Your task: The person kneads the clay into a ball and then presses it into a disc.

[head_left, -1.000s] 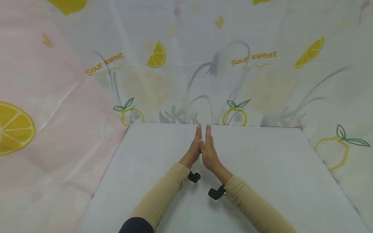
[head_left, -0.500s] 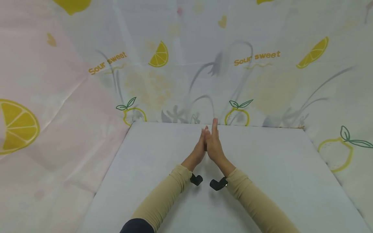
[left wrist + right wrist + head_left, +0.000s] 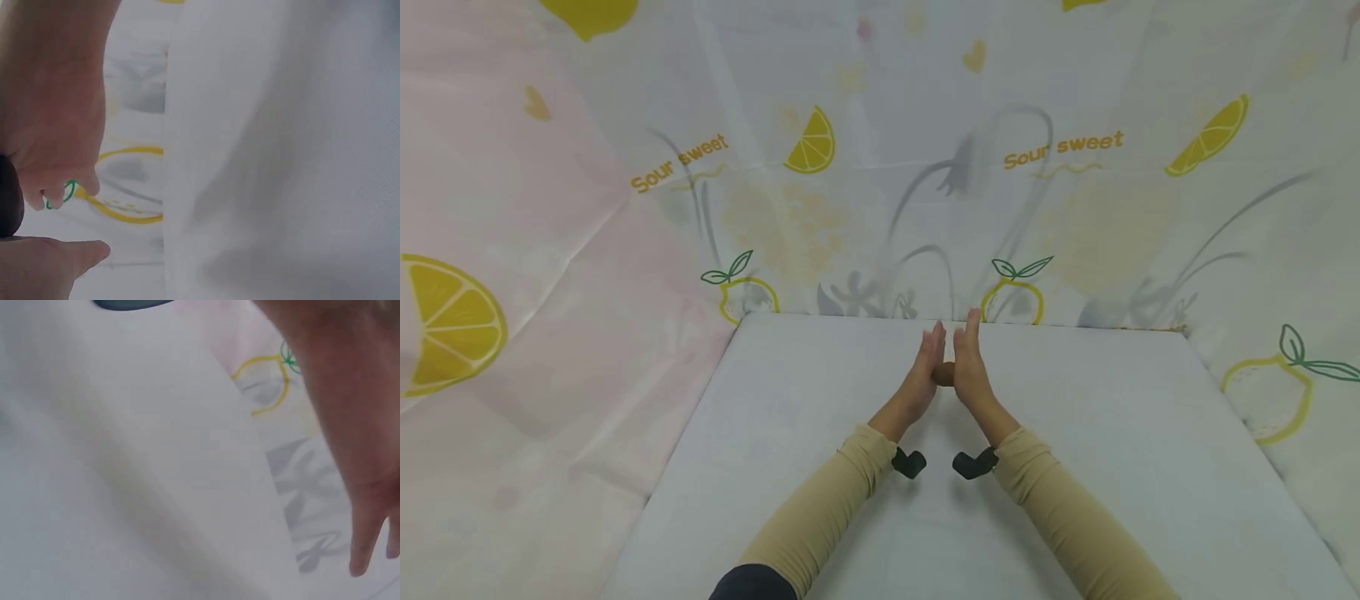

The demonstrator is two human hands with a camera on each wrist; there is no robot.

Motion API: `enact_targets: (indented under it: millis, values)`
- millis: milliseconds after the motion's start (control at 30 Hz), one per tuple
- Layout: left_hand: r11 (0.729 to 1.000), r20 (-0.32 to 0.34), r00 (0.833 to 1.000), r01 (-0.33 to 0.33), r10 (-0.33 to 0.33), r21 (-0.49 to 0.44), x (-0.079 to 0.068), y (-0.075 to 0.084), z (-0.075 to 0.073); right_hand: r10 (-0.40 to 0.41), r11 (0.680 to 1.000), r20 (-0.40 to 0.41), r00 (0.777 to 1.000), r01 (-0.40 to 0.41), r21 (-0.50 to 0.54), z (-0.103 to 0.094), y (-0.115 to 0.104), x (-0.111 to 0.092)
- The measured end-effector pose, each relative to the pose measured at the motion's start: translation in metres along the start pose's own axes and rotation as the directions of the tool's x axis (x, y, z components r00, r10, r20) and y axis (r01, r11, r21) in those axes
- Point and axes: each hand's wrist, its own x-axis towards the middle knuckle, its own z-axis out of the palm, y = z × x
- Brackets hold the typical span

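Note:
Between the two palms in the head view sits a small brown rounded lump [image 3: 945,374], partly covered by the hands; what it is made of I cannot tell. My left hand [image 3: 921,379] touches it from the left, fingers straight and pointing up and away. On the other side my right hand [image 3: 972,367] faces it, its fingers also straight. The fingertips of the two hands stand apart. A dark rounded edge of the lump [image 3: 9,197] shows at the left border of the left wrist view, between parts of two hands. The right wrist view shows part of a hand with straight fingers, and no lump.
A white tabletop [image 3: 820,400] lies beneath the hands. Behind it hangs a pale cloth [image 3: 880,217] printed with lemons and lettering. Black angular pieces [image 3: 910,463] stick out at both wrists, and beige sleeves [image 3: 831,504] cover the forearms.
The palms have parted slightly, so the brown lump shows more between them. The right hand slid forward, then moved to the right, away from the left. The head view shifted slightly.

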Motion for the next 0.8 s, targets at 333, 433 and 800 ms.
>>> enact_targets:
  millis: [333,433,800]
  values:
    - [0.998,-0.09,0.994,-0.062,0.061,-0.005,0.006,0.01,-0.004,-0.061,0.989,0.041,0.997,0.066,-0.135,0.013,0.022,-0.019]
    - [0.998,-0.125,0.99,-0.062,0.062,0.011,0.008,0.012,-0.007,-0.109,0.983,0.057,0.992,0.116,-0.146,0.02,0.019,-0.025]
    - [0.997,-0.201,0.98,0.015,0.001,0.079,0.006,0.008,-0.011,-0.172,0.98,0.061,0.983,0.177,-0.095,0.034,-0.002,-0.031]
